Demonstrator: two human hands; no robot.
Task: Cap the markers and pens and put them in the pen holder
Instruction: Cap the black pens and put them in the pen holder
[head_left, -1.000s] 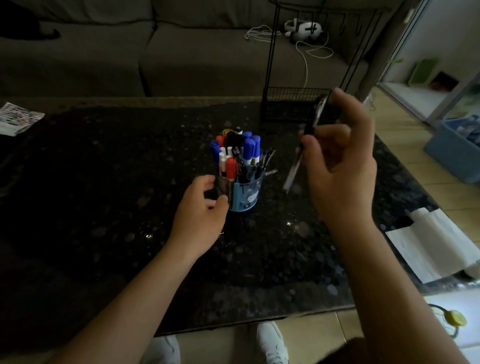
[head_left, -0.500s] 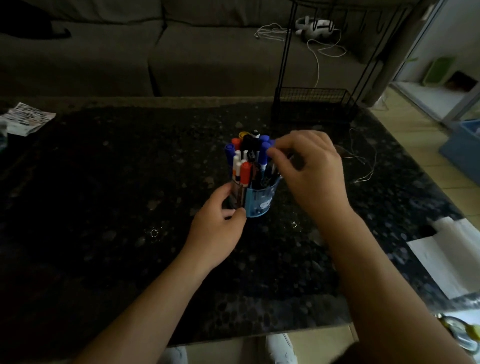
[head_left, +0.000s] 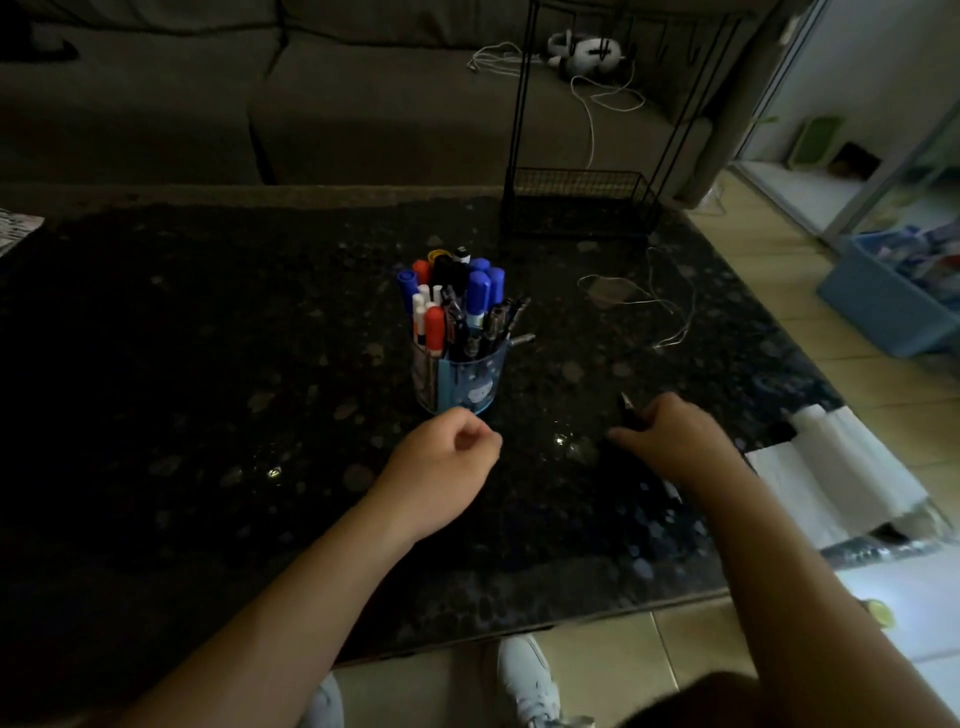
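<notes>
Dark speckled table (head_left: 208, 364) with blue pen holder (head_left: 460, 382), black wire rack (head_left: 576, 208), thin cord (head_left: 667, 341), white paper (head_left: 831, 478) at right edge.

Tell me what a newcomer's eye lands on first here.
The blue pen holder, crammed with red, blue and black markers, stands at the middle of the dark speckled table. Nearer the camera, the left hand is curled and empty, and the right hand lies over a dark pen.

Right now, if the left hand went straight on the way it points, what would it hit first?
Probably the blue pen holder, standing just beyond the left hand; nothing shows between them, though depth is hard to judge from one view.
</notes>
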